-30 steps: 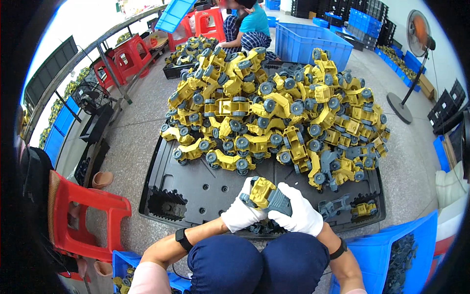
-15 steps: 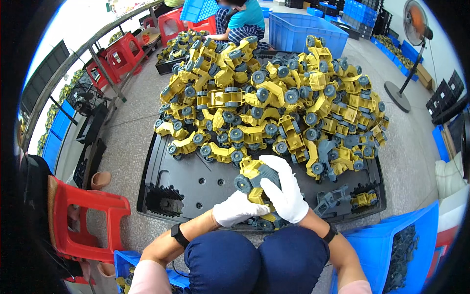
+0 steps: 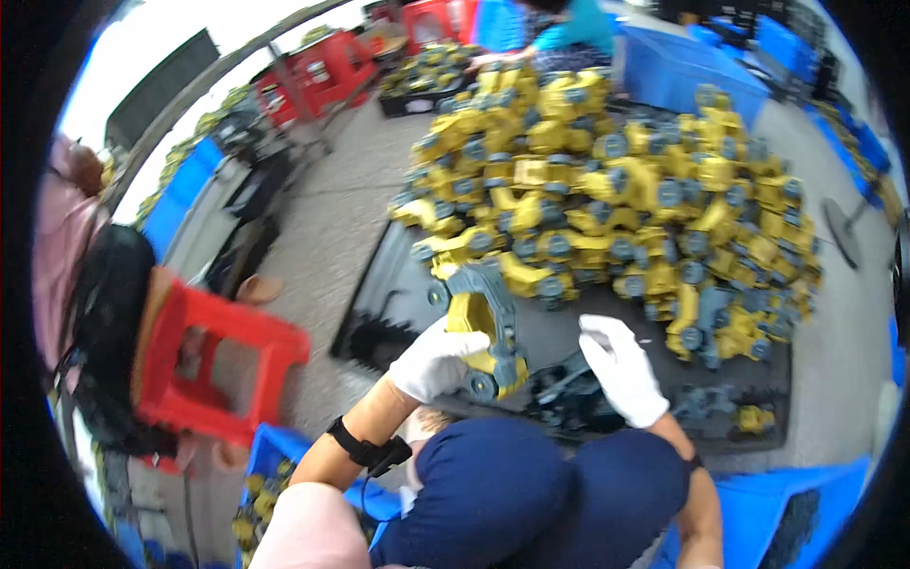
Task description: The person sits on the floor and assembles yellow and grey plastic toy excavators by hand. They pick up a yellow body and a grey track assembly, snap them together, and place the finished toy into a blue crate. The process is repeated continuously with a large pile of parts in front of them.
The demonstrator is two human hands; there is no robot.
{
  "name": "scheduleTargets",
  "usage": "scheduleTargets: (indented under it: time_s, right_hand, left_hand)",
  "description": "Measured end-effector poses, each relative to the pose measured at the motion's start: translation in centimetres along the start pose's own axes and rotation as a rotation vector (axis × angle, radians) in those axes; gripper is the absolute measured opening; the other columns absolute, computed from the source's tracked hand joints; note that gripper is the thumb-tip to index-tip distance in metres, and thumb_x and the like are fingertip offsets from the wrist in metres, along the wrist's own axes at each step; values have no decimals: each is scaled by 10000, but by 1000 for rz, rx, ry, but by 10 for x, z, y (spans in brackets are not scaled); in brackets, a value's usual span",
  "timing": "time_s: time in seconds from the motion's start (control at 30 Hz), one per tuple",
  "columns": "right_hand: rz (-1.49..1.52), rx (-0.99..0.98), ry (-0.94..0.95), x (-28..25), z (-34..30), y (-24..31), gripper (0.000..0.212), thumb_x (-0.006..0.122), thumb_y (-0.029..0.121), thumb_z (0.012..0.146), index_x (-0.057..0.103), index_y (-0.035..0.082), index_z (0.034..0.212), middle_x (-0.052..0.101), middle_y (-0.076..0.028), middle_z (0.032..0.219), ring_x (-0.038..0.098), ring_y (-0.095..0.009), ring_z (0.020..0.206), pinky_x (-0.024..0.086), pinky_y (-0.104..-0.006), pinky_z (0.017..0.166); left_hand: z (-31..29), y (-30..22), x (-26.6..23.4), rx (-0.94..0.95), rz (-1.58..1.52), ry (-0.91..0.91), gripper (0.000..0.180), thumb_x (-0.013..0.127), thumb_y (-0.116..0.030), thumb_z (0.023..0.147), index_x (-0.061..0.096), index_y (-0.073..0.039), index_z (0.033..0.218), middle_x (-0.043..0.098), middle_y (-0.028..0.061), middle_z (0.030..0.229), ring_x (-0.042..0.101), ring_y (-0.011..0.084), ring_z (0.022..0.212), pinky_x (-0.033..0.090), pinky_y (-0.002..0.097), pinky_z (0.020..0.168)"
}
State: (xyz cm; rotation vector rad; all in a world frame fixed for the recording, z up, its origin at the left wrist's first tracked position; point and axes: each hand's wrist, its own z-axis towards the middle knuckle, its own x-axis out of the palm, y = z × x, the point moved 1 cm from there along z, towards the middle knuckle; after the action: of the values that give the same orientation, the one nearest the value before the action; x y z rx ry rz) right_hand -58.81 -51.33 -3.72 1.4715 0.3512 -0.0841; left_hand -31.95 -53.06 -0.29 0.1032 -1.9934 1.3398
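Note:
My left hand (image 3: 434, 362), in a white glove, grips a yellow and dark grey toy truck (image 3: 507, 308) by its side. The truck is tilted, with a grey part running along it and wheels at its ends. Apart from it, to the right, my gloved right hand (image 3: 624, 372) is open above the black tray (image 3: 559, 327), its fingers stretched out with nothing visible in them. Dark grey loose parts (image 3: 569, 394) lie on the tray between my hands. Beyond them is a large heap of similar yellow toy trucks (image 3: 607, 190).
A red stool (image 3: 223, 351) stands at left. Close to my legs are a blue crate (image 3: 275, 441) with yellow trucks at left and another blue crate (image 3: 749, 488) with dark parts at right. At the far side, a person (image 3: 578, 33) sits near a big blue bin (image 3: 692, 71).
My right hand has let go of the toy truck and moved right. My left hand holds the truck, now turned and further left. The view has swung left and blurred.

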Motion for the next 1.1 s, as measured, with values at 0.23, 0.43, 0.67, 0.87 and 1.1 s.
scheduleTargets:
  time_s: [0.23, 0.43, 0.67, 0.87, 1.1]
  right_hand:
    - [-318, 163, 1028, -7, -23, -2, 381, 559, 352, 962, 602, 86, 1232, 633, -151, 1165, 610, -270, 1094, 475, -363, 943]
    - [-256, 222, 1124, 0, -23, -21, 375, 557, 319, 963, 586, 85, 1255, 612, -158, 1203, 592, -281, 1122, 453, -359, 969]
    - [-262, 281, 1081, -14, -20, -30, 374, 555, 281, 965, 568, 83, 1282, 587, -166, 1247, 572, -295, 1153, 427, -355, 998]
    - [-259, 269, 1058, -11, -27, -23, 377, 553, 248, 966, 553, 82, 1305, 566, -174, 1284, 554, -307, 1180, 405, -351, 1023]
    - [-250, 129, 1023, 12, -29, 7, 370, 528, 334, 973, 606, 100, 1249, 630, -138, 1205, 575, -273, 1159, 417, -363, 1028]
  left_hand:
    - [-197, -62, -25, 491, 8, -898, 362, 649, -189, 867, 557, -61, 1193, 654, 99, 1056, 633, 241, 992, 499, 399, 894]
    - [-437, 0, -53, 626, -21, -1657, 210, 647, -196, 885, 615, -81, 1057, 670, 55, 907, 665, 227, 806, 552, 384, 743]
    - [-428, 92, -51, 74, 746, -1833, 530, 759, -215, 792, 526, 22, 1204, 643, 106, 1060, 630, 186, 923, 513, 320, 810]
    - [-363, 136, -69, -539, 899, -1662, 959, 736, -494, 758, 317, 61, 1419, 484, 302, 1351, 495, 377, 1260, 386, 398, 1059]
    - [-368, 143, -39, -1260, 1333, -936, 601, 503, -532, 890, 633, 23, 1079, 638, 296, 1095, 626, 434, 1020, 483, 472, 901]
